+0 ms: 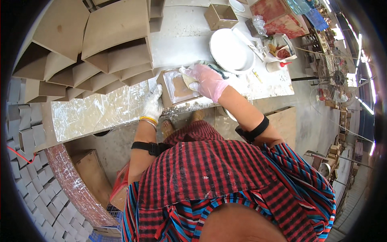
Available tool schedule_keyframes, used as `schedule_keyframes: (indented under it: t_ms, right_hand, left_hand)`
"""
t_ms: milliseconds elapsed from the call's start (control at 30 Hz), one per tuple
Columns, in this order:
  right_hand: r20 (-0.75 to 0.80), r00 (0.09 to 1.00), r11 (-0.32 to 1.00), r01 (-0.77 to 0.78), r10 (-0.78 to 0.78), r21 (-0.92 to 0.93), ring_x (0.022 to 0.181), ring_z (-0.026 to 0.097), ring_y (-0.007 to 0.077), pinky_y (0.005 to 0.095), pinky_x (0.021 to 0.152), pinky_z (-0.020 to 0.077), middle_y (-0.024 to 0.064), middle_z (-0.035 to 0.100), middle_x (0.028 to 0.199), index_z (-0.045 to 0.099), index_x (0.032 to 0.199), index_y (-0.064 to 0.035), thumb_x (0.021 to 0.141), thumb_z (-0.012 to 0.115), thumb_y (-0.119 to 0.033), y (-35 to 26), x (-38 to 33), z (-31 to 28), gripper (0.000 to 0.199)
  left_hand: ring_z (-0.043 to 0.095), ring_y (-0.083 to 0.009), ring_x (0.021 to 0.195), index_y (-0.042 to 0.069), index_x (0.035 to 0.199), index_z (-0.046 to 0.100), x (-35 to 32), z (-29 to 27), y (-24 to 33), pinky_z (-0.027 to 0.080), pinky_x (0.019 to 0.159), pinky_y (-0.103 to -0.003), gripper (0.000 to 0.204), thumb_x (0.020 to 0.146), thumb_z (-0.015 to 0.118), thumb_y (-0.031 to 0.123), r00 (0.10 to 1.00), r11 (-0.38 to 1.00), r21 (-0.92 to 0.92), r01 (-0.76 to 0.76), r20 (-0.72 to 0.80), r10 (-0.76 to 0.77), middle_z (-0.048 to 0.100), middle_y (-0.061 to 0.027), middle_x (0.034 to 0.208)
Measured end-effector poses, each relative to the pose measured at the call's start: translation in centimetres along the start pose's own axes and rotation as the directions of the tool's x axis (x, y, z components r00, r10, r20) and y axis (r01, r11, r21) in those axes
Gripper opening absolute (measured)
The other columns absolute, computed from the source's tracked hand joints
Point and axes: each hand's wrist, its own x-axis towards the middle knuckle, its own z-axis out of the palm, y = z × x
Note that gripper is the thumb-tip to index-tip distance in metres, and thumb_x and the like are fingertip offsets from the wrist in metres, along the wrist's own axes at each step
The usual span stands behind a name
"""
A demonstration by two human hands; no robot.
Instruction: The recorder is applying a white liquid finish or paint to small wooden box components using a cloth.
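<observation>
From where I stand, the worker's two gloved hands meet at one brown box (180, 88), which lies at the near edge of the table (100, 109), open side up, with white smears over its inside. The left hand (153, 104), in a whitish glove, presses against the box's left wall; I can't tell whether its fingers close around that wall or just brace it. The right hand (207, 80), in a thin pink glove, is bunched around a pale cloth (187, 80), holding it at the far right part of the box.

Just beyond that hand sits a round white basin (250, 63) (a white stick (244, 38) leans across its right rim), with a dark rag (217, 69) tucked between the two. To the basin's right stands a small bottle (274, 66) with a red tip, and past it at the back is another brown box. A tall stack (117, 28) of similar open boxes fills the table's left side. Off to the right, a fan (336, 76) stands beyond the table.
</observation>
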Motion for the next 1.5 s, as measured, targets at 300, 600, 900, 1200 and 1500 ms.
schedule_keyframes:
  t_ms: [300, 600, 900, 1200, 1500]
  right_hand:
    - [-0.289, 0.957, 0.982, 0.028, 0.028, 0.187, 0.083, 0.057, 0.0295, 0.0343, 0.079, 0.0465, 0.0145, 0.061, 0.095, 0.061, 0.107, -0.0083, 0.085, 0.060, -0.017, 2.3, 2.6, 2.9, 0.024]
    - [-0.326, 0.917, 0.964, 0.261, -0.230, 0.053, 0.087, 0.058, 0.0301, 0.0372, 0.075, 0.0472, 0.0110, 0.062, 0.090, 0.064, 0.103, -0.0136, 0.084, 0.059, -0.021, -0.5, -0.5, 6.3, 0.020]
    - [0.023, 0.995, 0.992, 0.098, -0.100, 0.079, 0.104, 0.055, 0.0323, 0.0368, 0.091, 0.0427, 0.0181, 0.056, 0.113, 0.055, 0.118, -0.0083, 0.081, 0.055, -0.007, 0.3, -1.4, 4.2, 0.037]
    - [-0.437, 0.878, 0.887, 0.029, 0.198, 0.461, 0.096, 0.059, 0.0257, 0.0344, 0.090, 0.0433, 0.0142, 0.062, 0.106, 0.057, 0.114, -0.0019, 0.085, 0.058, -0.022, 16.7, -2.2, -18.8, 0.035]
    - [-0.352, 0.799, 0.858, -0.513, 0.487, 0.022, 0.092, 0.062, 0.0317, 0.0364, 0.083, 0.0482, 0.0176, 0.063, 0.103, 0.059, 0.114, -0.0094, 0.079, 0.058, -0.009, 36.1, 13.6, -21.5, 0.035]
  left_hand:
    - [0.057, -0.0176, 0.095, 0.004, 0.113, 0.056, 0.1, 0.4, 0.2, 0.048, 0.085, -0.033, 0.030, 0.088, 0.061, 0.020, 1.000, 1.000, -0.018, 0.010, 0.011, -0.009, 0.059, -0.0042, 0.106]
    - [0.057, -0.0179, 0.094, 0.005, 0.113, 0.055, 0.0, -0.3, 0.3, 0.050, 0.083, -0.034, 0.028, 0.088, 0.060, 0.016, 0.998, 0.998, -0.042, 0.049, 0.030, -0.048, 0.060, -0.0045, 0.103]
    - [0.047, -0.0264, 0.117, 0.006, 0.130, 0.042, 0.7, -0.7, -0.1, 0.040, 0.099, -0.043, 0.042, 0.094, 0.049, 0.025, 0.991, 0.992, -0.022, 0.124, 0.049, -0.122, 0.049, -0.0105, 0.128]
    - [0.042, -0.0274, 0.123, 0.004, 0.132, 0.040, -0.3, 0.0, 0.5, 0.037, 0.101, -0.042, 0.052, 0.090, 0.054, 0.030, 0.997, 0.985, 0.158, 0.064, 0.025, -0.069, 0.044, -0.0103, 0.134]
    - [0.042, -0.0272, 0.123, 0.008, 0.136, 0.035, -1.6, -8.0, -0.8, 0.036, 0.103, -0.040, 0.052, 0.093, 0.049, 0.034, 0.996, 0.966, 0.252, 0.065, -0.081, -0.046, 0.043, -0.0096, 0.135]
